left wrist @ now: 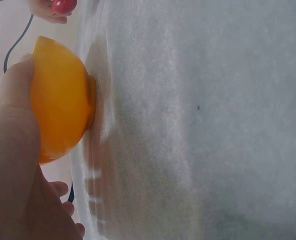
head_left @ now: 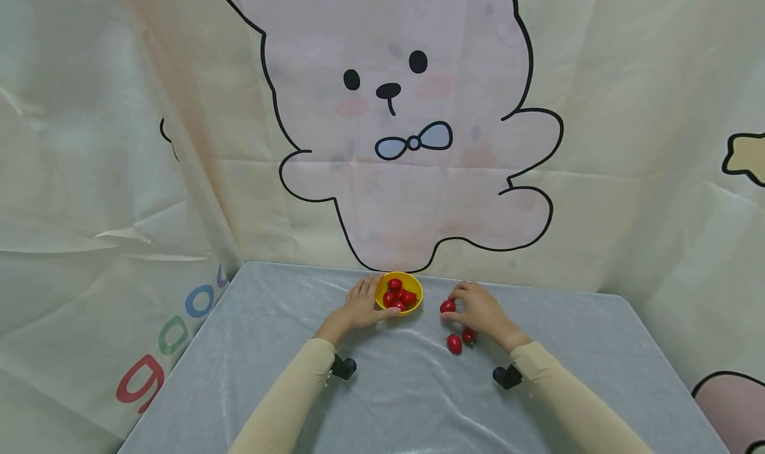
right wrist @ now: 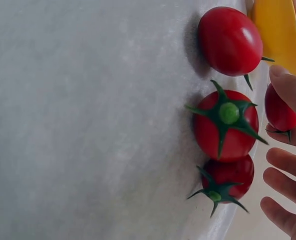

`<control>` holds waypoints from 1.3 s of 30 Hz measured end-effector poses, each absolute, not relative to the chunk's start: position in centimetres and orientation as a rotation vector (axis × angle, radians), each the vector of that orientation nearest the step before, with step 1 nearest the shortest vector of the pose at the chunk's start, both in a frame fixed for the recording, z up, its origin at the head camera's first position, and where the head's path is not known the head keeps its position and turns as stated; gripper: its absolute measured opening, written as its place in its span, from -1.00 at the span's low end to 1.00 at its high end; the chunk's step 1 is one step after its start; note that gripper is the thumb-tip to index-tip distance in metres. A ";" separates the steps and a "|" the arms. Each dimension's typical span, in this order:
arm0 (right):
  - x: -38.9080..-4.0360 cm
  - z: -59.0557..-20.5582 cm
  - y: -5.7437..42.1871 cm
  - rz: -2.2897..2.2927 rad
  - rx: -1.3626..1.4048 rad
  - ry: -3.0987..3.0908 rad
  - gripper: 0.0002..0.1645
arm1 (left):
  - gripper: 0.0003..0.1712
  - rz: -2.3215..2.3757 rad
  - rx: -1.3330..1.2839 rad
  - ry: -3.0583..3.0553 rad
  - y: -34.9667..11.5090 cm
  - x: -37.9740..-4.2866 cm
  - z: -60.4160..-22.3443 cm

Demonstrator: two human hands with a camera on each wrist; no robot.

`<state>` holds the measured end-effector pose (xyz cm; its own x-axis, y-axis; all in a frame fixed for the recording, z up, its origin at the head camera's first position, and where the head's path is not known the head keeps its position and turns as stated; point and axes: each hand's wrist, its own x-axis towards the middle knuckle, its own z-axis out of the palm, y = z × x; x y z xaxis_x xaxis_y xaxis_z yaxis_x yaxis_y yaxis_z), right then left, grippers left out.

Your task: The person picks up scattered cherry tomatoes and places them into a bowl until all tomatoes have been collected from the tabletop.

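Observation:
A yellow bowl [head_left: 420, 299] with several red cherry tomatoes [head_left: 395, 284] in it stands near the far table edge. My left hand [head_left: 360, 306] holds the bowl's left side, thumb along the near rim; the left wrist view shows the bowl's outer wall [left wrist: 60, 100] against the thumb. To the right of the bowl, my right hand [head_left: 478, 310] pinches one cherry tomato [right wrist: 281, 110] between thumb and fingers. On the cloth close to that hand lie a tomato [right wrist: 230, 41], another with a green star-shaped stem [right wrist: 225, 125], and a third behind it [right wrist: 228, 177].
A grey-white cloth [head_left: 406, 401] covers the table. Behind it hangs a pale curtain [head_left: 597, 175] with a cartoon bear, and more printed fabric [head_left: 66, 295] hangs along the left side. Both wrists wear dark bands [head_left: 507, 377].

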<state>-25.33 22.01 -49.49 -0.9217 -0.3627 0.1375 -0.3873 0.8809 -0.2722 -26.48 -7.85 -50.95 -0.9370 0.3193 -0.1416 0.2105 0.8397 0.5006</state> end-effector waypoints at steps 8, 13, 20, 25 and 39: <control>-25.7 -49.2 21.3 0.472 0.579 -2.962 -0.49 | 0.20 0.729 0.417 2.801 -7.9 -26.6 -51.1; -26.1 -48.9 20.9 0.484 0.582 -2.945 -0.46 | 0.20 0.736 0.416 2.798 -7.9 -26.6 -51.2; -26.6 -48.0 19.9 0.500 0.604 -2.922 -0.46 | 0.21 0.746 0.408 2.805 -7.8 -26.6 -51.3; -27.1 -47.2 19.0 0.506 0.616 -2.916 -0.45 | 0.19 0.737 0.399 2.811 -7.7 -26.5 -51.3; -28.8 -46.2 16.4 0.483 0.690 -2.870 -0.44 | 0.20 0.753 0.390 2.806 -7.7 -26.7 -51.3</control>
